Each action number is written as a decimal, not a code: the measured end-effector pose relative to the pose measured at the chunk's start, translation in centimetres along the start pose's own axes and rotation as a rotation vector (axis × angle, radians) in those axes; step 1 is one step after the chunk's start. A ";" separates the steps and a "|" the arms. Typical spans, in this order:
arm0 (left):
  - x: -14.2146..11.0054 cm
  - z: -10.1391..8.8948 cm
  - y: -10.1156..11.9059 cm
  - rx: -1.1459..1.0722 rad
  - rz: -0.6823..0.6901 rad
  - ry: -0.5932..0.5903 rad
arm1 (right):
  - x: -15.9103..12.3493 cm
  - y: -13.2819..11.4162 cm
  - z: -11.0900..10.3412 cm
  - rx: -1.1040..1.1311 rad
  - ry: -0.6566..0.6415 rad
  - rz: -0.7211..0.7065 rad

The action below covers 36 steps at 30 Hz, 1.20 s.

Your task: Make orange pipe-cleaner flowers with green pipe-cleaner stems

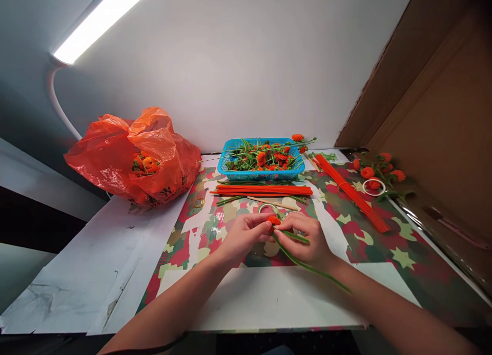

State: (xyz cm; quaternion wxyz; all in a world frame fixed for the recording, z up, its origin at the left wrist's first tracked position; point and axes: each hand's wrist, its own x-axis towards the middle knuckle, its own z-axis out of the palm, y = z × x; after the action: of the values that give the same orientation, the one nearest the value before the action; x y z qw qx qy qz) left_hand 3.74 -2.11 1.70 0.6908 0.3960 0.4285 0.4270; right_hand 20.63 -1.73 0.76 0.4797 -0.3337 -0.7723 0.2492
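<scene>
Both of my hands meet over the front middle of the table. My left hand [246, 233] is closed around a small orange fuzzy flower head [273, 220], pinching it between thumb and fingers. From beneath the flower a green pipe cleaner [303, 263] trails down to the right, across my right wrist. My right hand [306, 237] pinches the green pipe cleaner close to the flower; a shorter green end sticks out over its fingers. Just behind my fingertips lies a roll of tape [263, 208], partly hidden. Exactly how the stem meets the flower is covered by my fingers.
A blue basket [261, 175] of orange flowers stands behind orange pipe cleaners [265, 191] and a thin wooden stick [272, 203]. More orange pipe cleaners [351, 193] and flowers [368, 172] lie right. A red plastic bag [103, 158] and lamp [98, 24] are left.
</scene>
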 end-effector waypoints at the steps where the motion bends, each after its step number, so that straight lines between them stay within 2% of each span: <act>1: 0.0 0.0 0.1 -0.006 -0.002 0.004 | 0.1 0.2 -0.2 0.011 -0.005 0.001; 6: 0.0 -0.3 0.4 -0.035 -0.018 0.017 | 0.6 0.8 -0.9 0.001 -0.021 -0.065; 11: 0.0 -0.4 -0.1 -0.043 -0.019 0.030 | 0.4 0.9 -0.4 -0.123 -0.061 -0.111; 15: 0.0 -0.1 -0.3 -0.039 -0.009 0.010 | 0.1 1.4 0.1 -0.156 -0.012 -0.104; 22: -0.1 0.3 -0.5 -0.077 0.044 0.008 | 0.1 1.9 -0.2 -0.067 0.062 -0.106; 27: -0.1 0.6 -0.8 -0.074 0.061 0.012 | 0.5 1.3 -0.6 -0.096 0.000 -0.090; 32: 0.0 0.5 -1.0 -0.045 0.057 0.036 | 0.8 1.1 -0.7 -0.111 -0.005 -0.074; 36: 0.1 0.3 -0.6 -0.019 -0.020 0.015 | 1.1 1.2 -1.6 -0.133 -0.125 -0.096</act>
State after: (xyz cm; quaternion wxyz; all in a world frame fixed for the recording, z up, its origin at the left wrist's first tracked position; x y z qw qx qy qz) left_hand 4.15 -2.28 1.21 0.6957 0.3819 0.4333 0.4270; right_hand 22.10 -0.05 1.21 0.4188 -0.3112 -0.8306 0.1945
